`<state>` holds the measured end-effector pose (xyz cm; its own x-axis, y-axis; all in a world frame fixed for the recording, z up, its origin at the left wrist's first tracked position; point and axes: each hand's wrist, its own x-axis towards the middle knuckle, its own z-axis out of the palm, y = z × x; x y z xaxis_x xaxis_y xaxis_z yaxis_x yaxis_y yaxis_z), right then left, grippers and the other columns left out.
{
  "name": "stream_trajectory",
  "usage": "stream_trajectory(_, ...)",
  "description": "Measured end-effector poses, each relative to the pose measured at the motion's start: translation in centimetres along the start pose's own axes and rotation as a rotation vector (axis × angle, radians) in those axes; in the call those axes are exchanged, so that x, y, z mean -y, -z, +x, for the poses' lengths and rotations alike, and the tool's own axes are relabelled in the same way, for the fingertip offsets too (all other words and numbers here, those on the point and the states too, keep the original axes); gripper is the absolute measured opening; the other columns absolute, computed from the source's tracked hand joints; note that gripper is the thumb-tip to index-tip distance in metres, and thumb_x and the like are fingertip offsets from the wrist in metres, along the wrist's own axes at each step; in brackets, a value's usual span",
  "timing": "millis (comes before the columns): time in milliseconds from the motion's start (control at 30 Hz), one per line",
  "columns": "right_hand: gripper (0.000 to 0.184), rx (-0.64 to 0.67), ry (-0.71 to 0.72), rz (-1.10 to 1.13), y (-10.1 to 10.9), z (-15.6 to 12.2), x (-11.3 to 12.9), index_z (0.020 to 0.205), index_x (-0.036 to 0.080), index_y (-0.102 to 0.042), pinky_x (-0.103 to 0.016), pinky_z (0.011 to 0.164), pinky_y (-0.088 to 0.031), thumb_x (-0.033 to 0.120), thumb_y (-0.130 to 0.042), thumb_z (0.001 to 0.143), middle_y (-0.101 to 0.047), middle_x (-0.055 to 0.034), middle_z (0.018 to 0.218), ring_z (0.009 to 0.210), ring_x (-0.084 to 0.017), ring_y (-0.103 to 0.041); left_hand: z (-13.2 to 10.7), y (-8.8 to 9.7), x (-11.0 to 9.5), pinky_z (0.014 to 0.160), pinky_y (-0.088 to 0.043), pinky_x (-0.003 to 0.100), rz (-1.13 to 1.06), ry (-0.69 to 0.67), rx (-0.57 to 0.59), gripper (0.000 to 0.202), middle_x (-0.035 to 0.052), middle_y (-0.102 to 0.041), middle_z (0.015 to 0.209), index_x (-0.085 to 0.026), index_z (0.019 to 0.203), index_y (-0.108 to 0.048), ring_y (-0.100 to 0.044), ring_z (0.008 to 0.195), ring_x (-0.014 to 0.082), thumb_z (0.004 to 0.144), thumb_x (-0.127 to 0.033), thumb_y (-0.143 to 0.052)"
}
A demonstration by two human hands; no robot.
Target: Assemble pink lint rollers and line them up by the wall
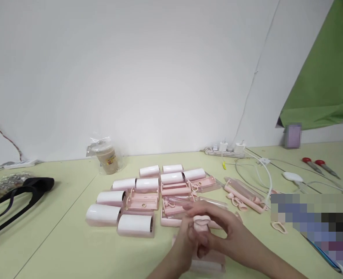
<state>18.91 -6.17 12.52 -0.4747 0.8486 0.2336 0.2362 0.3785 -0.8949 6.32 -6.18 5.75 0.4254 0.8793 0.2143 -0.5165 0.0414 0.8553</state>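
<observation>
My left hand (184, 242) and my right hand (232, 232) meet low in the middle, both with fingers closed around a small pale pink piece (202, 221) with a wavy white-looking top. Fingers cover most of that piece. Below them, partly hidden, lies a pink and white part (208, 265). Beyond my hands, pink plastic frames (175, 190) lie grouped with several white rolls (103, 213) in clear pinkish covers. To the right are a pink holder (244, 195) and loose pink clips (237, 202).
A bagged drink cup (109, 159) stands by the wall. Black straps (29, 193) lie left on the pale green table (64, 240). A power strip (223, 151) with chargers and cables sits at the back. Red-handled tools (319, 164) and a blurred-out object (322, 228) are right.
</observation>
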Motion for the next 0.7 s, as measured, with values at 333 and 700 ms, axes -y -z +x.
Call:
stream_trajectory(333,0.019,-0.102,0.100,-0.241,3.6,2.6,2.4,0.085,0.022,-0.064,-0.035,0.079,-0.047,0.038,-0.059,0.077,-0.059,-0.0048,0.096,0.091,-0.021,-0.056,0.1,1.7,-7.6,0.093,-0.034,0.040,0.346,-0.432,-0.213,0.064,0.0096,-0.059,0.101,-0.018,0.102,-0.057,-0.051,0.102,0.0279,0.071,-0.070,-0.039)
stream_trajectory(700,0.026,-0.554,0.054,-0.350,10.7,20.6,-4.9,0.109,0.016,-0.052,-0.039,0.075,-0.048,0.027,-0.052,0.086,-0.056,-0.0061,0.109,0.089,-0.018,-0.058,-8.7,8.4,-6.1,0.090,-0.034,0.044,1.698,-0.202,-0.698,0.046,0.0091,-0.055,0.116,-0.023,0.109,-0.056,-0.046,0.109,0.0303,0.063,-0.022,-0.056)
